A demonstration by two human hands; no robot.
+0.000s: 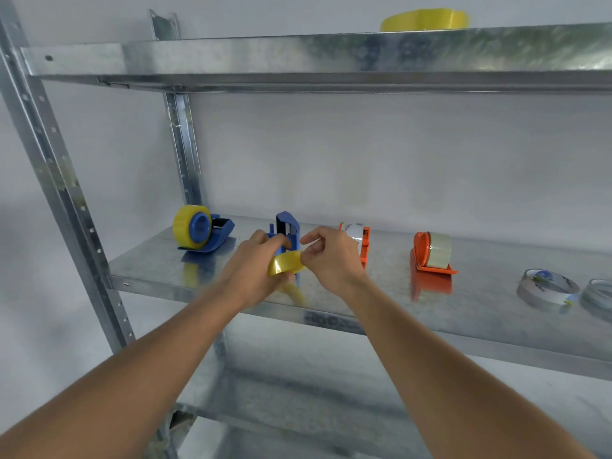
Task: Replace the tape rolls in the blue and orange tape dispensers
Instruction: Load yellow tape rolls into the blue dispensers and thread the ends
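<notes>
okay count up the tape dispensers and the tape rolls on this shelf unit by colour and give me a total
Blue plastic tape dispensers: 2
Orange plastic tape dispensers: 2
Yellow tape rolls: 3
Clear or whitish tape rolls: 4
Total: 11

Clear roll (pixel 600 290) cut off rightward

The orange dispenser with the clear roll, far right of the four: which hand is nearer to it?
Right. The right hand is well left of that orange dispenser, at the yellow tape roll; the left hand is farther left still.
</notes>
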